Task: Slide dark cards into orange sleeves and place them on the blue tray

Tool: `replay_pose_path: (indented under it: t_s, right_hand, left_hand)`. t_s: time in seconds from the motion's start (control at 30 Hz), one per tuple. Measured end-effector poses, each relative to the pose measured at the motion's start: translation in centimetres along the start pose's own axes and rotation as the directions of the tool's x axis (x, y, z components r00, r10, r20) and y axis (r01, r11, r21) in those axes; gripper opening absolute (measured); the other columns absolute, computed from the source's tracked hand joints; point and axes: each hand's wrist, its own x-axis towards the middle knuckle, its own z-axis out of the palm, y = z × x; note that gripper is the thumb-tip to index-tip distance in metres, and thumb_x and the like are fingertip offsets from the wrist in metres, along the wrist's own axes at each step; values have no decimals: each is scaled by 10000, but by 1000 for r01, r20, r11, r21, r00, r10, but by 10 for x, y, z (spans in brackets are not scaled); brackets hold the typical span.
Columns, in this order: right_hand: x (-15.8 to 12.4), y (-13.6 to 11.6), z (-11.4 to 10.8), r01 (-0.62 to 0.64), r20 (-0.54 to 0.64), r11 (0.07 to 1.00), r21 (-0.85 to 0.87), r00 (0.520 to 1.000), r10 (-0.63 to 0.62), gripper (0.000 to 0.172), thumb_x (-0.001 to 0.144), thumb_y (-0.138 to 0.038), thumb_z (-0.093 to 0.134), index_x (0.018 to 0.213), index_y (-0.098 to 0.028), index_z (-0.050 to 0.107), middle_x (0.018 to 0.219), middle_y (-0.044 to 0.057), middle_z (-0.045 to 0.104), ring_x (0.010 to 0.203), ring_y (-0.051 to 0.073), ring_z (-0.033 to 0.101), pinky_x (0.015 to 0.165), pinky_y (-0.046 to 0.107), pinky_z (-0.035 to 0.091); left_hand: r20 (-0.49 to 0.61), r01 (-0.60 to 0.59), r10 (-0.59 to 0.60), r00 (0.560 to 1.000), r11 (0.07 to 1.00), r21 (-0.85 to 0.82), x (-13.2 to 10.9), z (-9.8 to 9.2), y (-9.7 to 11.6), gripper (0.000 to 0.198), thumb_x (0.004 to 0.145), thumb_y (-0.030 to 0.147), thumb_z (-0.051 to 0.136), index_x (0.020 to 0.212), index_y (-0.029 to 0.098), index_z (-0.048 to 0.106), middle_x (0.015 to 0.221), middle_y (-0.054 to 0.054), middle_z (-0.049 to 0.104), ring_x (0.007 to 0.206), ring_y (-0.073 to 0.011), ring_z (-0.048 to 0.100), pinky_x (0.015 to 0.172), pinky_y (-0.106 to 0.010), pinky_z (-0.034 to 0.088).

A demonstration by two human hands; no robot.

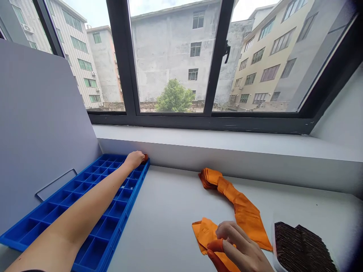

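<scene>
My left hand (pixel 135 158) reaches to the far corner of a blue compartment tray (pixel 85 211) and is closed on a small orange piece that shows at its fingertips. My right hand (pixel 241 249) rests at the near edge of the table with its fingers curled on an orange sachet (pixel 217 247). A few loose orange sachets (pixel 205 232) lie just left of that hand. A long fanned row of orange sachets (pixel 238 200) runs from the wall toward my right hand.
A stack of dark brown pieces (pixel 303 249) sits in a white container at the right front. A grey panel (pixel 39 132) stands behind the tray. A white ledge (pixel 227 147) and a window run along the back.
</scene>
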Motion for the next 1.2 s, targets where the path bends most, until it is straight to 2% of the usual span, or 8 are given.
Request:
replay_pose_path:
  t_s: [0.13,0.27,0.4,0.6,0.77,0.87,0.97,1.2]
  right_hand:
    - [-1,2,3,4,0,1000,-9,1000,-4,202,958,-63,696,949,-233,587,891,56,587,790,195,644,608,290,536]
    - [-2,5,5,11,0,1000,-12,1000,-11,239,962,-58,687,926,-238,533,890,52,584,788,183,647,606,274,546]
    - [-2,6,7,10,-17,1000,-17,1000,-11,254,957,-37,670,916,-237,519,890,47,582,782,170,641,588,250,533]
    - [-2,9,10,46,-11,998,-41,999,-46,221,948,-40,658,948,-234,552,875,36,589,751,168,613,564,254,490]
    - [-1,13,15,95,-69,995,-17,993,-95,210,936,-48,661,952,-236,570,855,28,597,731,166,605,574,254,476]
    - [-1,14,16,79,-51,997,9,996,-78,237,916,-37,691,977,-237,580,853,22,609,736,167,610,597,257,480]
    - [-2,13,15,56,-21,998,31,998,-56,251,914,-24,689,961,-235,562,834,17,615,735,168,607,598,256,467]
    - [7,7,4,61,-73,996,66,996,-56,255,942,6,590,1061,-220,591,845,27,630,759,177,610,620,265,483]
  left_hand:
    - [-42,34,-34,999,999,-4,-1,2,1,352,1059,382,697,1337,167,675,1334,-115,698,1134,-256,715,975,-477,629]
    - [-96,56,-58,994,998,-15,-5,5,1,200,1075,322,628,1131,182,760,1181,-116,746,1128,-304,722,947,-444,614]
    - [-172,90,-95,980,995,-36,-11,5,-2,220,1033,303,651,1204,198,740,1310,-170,688,1267,-368,654,968,-418,581]
    - [-140,125,-142,980,984,-127,-15,-1,-8,206,1015,304,642,1150,216,770,1157,-106,746,1045,-285,730,905,-349,574]
    - [-141,156,-179,974,974,-163,-20,-12,1,185,982,235,630,1093,206,775,1110,-110,759,1005,-288,735,844,-345,573]
    - [-186,156,-187,964,973,-171,-27,-21,17,174,997,232,593,1073,181,741,1104,-134,728,1001,-299,723,828,-358,576]
    - [-261,98,-148,954,976,-196,-40,-30,46,197,1041,245,521,1098,173,696,1146,-148,685,1097,-305,689,871,-364,578]
    - [-302,-241,155,941,931,-275,-110,-38,142,200,998,285,624,1188,224,635,1217,-92,645,1135,-241,660,1001,-346,570]
